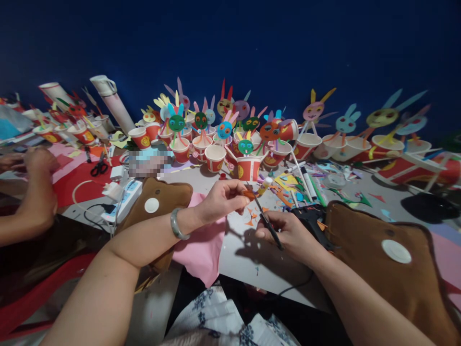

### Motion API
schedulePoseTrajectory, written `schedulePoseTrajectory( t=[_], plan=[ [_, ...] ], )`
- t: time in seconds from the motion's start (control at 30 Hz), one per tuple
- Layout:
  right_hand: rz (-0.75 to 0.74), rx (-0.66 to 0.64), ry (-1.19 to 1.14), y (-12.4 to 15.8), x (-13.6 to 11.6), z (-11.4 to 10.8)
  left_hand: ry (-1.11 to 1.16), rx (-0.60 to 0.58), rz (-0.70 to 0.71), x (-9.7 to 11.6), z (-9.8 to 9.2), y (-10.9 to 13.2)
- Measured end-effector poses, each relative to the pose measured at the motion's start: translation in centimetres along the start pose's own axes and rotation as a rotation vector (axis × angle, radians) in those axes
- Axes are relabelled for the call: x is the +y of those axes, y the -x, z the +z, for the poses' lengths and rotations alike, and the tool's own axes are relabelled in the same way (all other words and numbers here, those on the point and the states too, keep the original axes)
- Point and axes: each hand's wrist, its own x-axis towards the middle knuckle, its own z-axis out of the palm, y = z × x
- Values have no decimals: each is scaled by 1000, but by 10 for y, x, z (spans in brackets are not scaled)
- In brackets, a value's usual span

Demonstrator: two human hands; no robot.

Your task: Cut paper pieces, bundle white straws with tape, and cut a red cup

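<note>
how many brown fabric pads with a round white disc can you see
2. One brown fabric pad with a round white disc is partly hidden behind the left forearm; the other pad lies beside the right forearm. Others could be hidden from view.

orange piece (248, 194), black-handled scissors (268, 223), pink sheet (207, 245), navy wall (230, 43), blue-flowered white cloth (219, 315)

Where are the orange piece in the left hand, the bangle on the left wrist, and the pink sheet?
Orange piece (248, 194): head view, on its exposed face.
Bangle (174, 224): head view, on the outside of its band.
Pink sheet (206, 244): head view, on its bare middle.
</note>
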Motion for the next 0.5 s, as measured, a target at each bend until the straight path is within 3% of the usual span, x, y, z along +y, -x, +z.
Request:
schedulePoseTrajectory(
  t=[0.5],
  plan=[
    [25,12,-23,0,0,1,20,7,29,2,0,0]
  ],
)
